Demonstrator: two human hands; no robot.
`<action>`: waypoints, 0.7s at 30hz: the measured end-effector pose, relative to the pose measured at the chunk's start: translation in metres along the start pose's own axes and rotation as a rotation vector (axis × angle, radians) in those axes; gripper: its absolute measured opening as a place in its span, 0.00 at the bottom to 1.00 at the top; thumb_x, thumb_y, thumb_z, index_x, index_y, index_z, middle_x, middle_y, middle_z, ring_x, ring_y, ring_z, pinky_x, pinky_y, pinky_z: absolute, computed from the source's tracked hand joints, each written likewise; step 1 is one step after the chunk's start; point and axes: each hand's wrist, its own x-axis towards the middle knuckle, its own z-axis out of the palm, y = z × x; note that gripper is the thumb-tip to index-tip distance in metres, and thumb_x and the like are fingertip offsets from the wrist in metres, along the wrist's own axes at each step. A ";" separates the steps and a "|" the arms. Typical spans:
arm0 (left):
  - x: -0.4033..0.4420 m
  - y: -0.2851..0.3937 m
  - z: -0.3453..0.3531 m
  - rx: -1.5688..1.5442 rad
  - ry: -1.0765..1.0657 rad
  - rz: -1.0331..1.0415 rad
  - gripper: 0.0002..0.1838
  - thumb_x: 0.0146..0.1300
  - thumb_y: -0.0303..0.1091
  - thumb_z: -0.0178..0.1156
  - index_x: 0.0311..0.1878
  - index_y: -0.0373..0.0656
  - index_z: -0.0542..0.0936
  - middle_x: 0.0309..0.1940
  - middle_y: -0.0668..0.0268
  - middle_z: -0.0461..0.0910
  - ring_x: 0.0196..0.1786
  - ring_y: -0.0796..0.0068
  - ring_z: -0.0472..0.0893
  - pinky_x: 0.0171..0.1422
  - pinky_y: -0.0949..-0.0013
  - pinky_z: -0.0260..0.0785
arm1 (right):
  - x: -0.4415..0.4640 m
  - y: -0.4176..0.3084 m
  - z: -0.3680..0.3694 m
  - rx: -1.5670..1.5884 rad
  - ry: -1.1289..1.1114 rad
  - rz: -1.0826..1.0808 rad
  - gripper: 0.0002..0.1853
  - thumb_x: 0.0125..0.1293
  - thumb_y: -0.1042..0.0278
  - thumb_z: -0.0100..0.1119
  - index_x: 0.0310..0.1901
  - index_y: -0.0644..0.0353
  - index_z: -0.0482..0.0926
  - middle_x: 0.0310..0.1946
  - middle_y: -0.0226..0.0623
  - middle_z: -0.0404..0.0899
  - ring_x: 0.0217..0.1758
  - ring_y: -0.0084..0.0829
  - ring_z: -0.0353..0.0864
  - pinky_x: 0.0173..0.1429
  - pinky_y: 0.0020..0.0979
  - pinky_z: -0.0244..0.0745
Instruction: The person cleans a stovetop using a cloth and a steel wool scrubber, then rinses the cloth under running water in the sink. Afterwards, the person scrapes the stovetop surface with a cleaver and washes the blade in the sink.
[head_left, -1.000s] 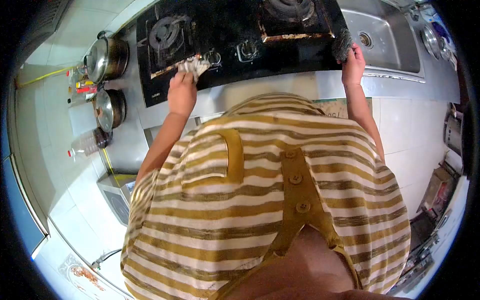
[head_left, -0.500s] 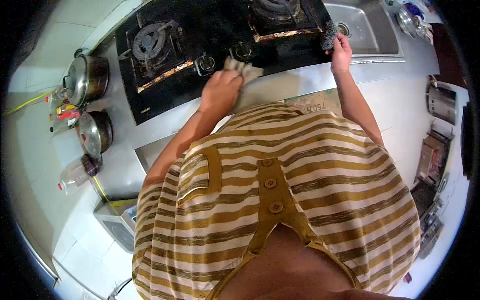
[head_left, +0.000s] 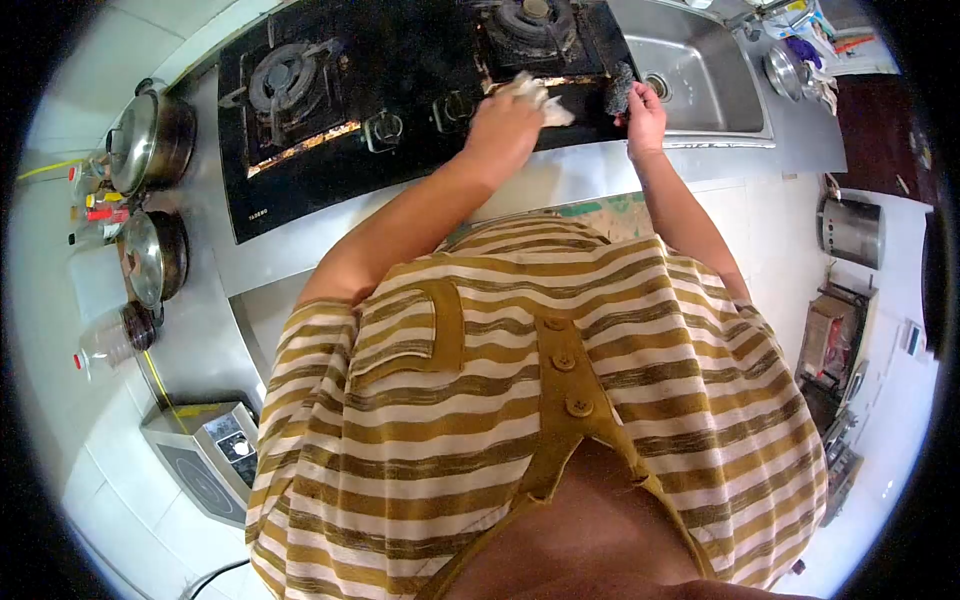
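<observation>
My left hand (head_left: 506, 130) is closed on a pale, crumpled cloth (head_left: 541, 99), which lies on the black gas stove (head_left: 400, 60) just below the right burner (head_left: 532, 25). Between the fingers of my right hand (head_left: 645, 112) is a dark scouring pad (head_left: 619, 92), held at the stove's right edge beside the sink. Two control knobs (head_left: 382, 131) are to the left of my left hand. Rusty brown marks show along the front edges of both burner trays. The left burner (head_left: 284, 80) has its pot support in place.
The steel sink (head_left: 700, 70) lies to the right, with metal bowls (head_left: 784, 73) beyond it. Two lidded pots (head_left: 152, 140) and several bottles (head_left: 112, 338) line the left side. A portable cooker (head_left: 205, 465) is at the lower left, and a steel pot (head_left: 850, 231) at the right.
My left hand has moved the cloth rightward across the stove front, past the knobs to below the right burner. My right hand stays by the sink with the pad. The view has shifted.
</observation>
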 end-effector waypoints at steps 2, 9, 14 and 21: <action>-0.018 -0.001 0.003 0.067 0.007 -0.077 0.10 0.57 0.32 0.51 0.36 0.42 0.82 0.41 0.62 0.78 0.49 0.61 0.75 0.48 0.58 0.70 | 0.002 0.005 -0.008 0.052 -0.049 0.035 0.10 0.68 0.68 0.55 0.47 0.61 0.76 0.34 0.32 0.79 0.26 0.23 0.76 0.24 0.24 0.72; -0.004 0.015 -0.005 0.177 -0.028 -0.144 0.07 0.53 0.27 0.53 0.35 0.40 0.79 0.36 0.56 0.77 0.44 0.57 0.79 0.43 0.56 0.71 | -0.007 -0.029 -0.043 0.340 -0.165 0.164 0.10 0.69 0.68 0.48 0.49 0.57 0.73 0.37 0.31 0.79 0.33 0.24 0.76 0.30 0.26 0.70; 0.045 0.039 0.023 0.040 0.193 0.096 0.07 0.52 0.24 0.52 0.34 0.39 0.78 0.39 0.56 0.80 0.42 0.52 0.80 0.44 0.55 0.72 | 0.004 -0.026 -0.095 0.269 -0.209 0.149 0.12 0.69 0.67 0.48 0.52 0.57 0.73 0.41 0.31 0.80 0.35 0.23 0.76 0.32 0.26 0.70; 0.064 0.063 0.017 -0.112 0.129 -0.025 0.11 0.51 0.22 0.53 0.38 0.42 0.80 0.41 0.61 0.81 0.43 0.54 0.80 0.47 0.56 0.74 | 0.028 -0.032 -0.136 0.307 -0.391 0.119 0.09 0.71 0.69 0.47 0.49 0.55 0.73 0.39 0.33 0.81 0.34 0.23 0.78 0.29 0.25 0.71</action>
